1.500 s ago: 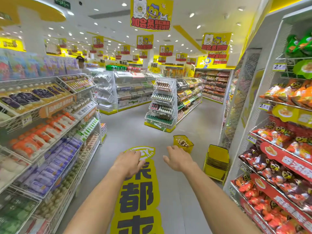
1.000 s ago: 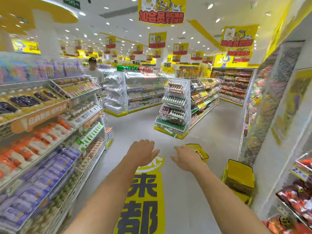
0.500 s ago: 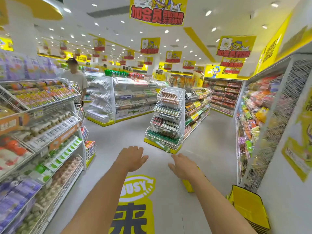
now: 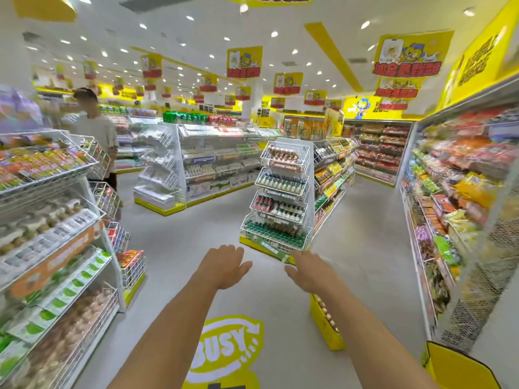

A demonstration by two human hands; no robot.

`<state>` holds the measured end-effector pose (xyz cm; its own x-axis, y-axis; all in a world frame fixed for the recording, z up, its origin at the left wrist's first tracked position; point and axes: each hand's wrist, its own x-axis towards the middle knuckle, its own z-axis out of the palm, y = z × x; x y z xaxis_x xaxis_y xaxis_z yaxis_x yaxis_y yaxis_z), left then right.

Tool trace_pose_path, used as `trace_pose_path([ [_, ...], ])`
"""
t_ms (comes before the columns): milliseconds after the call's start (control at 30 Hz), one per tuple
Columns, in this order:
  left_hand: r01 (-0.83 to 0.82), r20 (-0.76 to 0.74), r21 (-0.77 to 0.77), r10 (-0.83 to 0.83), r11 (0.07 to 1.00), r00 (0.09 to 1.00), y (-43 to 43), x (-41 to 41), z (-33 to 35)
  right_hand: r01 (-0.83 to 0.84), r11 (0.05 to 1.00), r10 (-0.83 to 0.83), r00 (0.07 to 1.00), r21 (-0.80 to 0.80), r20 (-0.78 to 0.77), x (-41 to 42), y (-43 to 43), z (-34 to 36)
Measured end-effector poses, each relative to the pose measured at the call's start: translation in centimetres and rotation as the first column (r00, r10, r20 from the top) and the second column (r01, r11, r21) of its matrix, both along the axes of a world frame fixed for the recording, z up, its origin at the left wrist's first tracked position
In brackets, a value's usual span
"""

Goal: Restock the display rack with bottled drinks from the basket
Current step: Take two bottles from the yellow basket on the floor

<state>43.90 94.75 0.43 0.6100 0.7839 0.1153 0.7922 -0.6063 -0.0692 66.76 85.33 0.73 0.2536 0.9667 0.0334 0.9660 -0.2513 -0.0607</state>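
A white wire display rack (image 4: pixel 280 197) with four tilted tiers of bottled drinks stands at the end of a centre aisle shelf. A yellow basket (image 4: pixel 327 325) with bottle caps showing sits on the grey floor under my right forearm, partly hidden by it. My left hand (image 4: pixel 223 266) and my right hand (image 4: pixel 307 269) are held out in front of me, palms down, fingers apart, both empty. Both hands are short of the rack's base.
Snack shelves run along the left (image 4: pixel 56 234) and right (image 4: pixel 449 206). A stack of empty yellow baskets (image 4: pixel 457 366) stands at the lower right. A person (image 4: pixel 97 130) stands at the back left by a shelf end. A yellow floor sticker (image 4: pixel 227 346) lies ahead.
The view has advanced down the aisle; the drink rack is larger and closer. The yellow basket has slid under my right forearm. The person at the left is nearer.
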Motion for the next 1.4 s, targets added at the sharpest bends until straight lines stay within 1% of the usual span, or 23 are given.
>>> trace_pose_path([
  [100,-0.012,-0.01,-0.018,0.012,1.0,1.0,6.6,4.1,0.0,-0.007,1.0,0.007,0.999,-0.01,-0.038,4.5,6.9,-0.2],
  [167,-0.022,-0.008,-0.016,0.022,1.0,1.0,11.1,6.9,1.0,-0.006,1.0,0.005,0.999,-0.03,-0.036,7.5,11.6,0.5],
  [267,-0.031,0.061,0.027,0.029,0.999,0.998,17.8,11.3,2.9,-0.016,1.0,0.016,1.0,-0.014,-0.013,11.9,19.0,1.9],
  [333,-0.011,0.062,0.029,0.009,1.0,0.998,21.3,13.6,3.6,-0.025,1.0,0.025,1.0,-0.008,-0.008,13.8,23.3,2.6],
  [433,-0.002,0.038,0.062,-0.001,0.998,0.999,26.7,16.5,3.6,-0.053,0.999,0.053,0.999,-0.005,-0.005,15.9,29.0,2.4],
  [533,-0.019,0.046,0.031,0.018,0.999,0.999,32.4,19.4,2.9,-0.067,0.998,0.067,0.998,-0.007,-0.01,18.3,34.4,1.6],
  [600,-0.01,0.026,0.024,0.009,1.0,1.0,36.3,21.4,1.7,-0.067,0.998,0.067,0.998,-0.016,-0.01,20.1,37.9,0.8],
  [767,0.019,-0.01,-0.015,-0.019,1.0,1.0,47.3,27.1,0.0,-0.011,0.999,0.011,1.0,-0.034,-0.002,25.6,47.2,-0.3],
  [933,0.109,0.039,-0.028,-0.108,0.994,0.993,59.2,33.9,1.3,0.083,0.996,-0.083,0.996,-0.035,-0.016,31.9,57.0,0.7],
  [1033,0.163,0.065,-0.041,-0.16,0.986,0.985,65.7,38.1,2.3,0.149,0.989,-0.149,0.989,-0.002,-0.025,35.4,61.9,0.8],
  [1200,0.253,0.034,-0.015,-0.252,0.967,0.967,73.3,45.4,0.8,0.225,0.974,-0.225,0.972,-0.015,-0.069,41.1,68.1,-0.5],
  [1400,0.315,-0.013,-0.129,-0.319,0.94,0.948,80.2,54.5,-3.7,0.277,0.956,-0.285,0.955,-0.091,-0.084,49.4,73.8,-4.5],
])
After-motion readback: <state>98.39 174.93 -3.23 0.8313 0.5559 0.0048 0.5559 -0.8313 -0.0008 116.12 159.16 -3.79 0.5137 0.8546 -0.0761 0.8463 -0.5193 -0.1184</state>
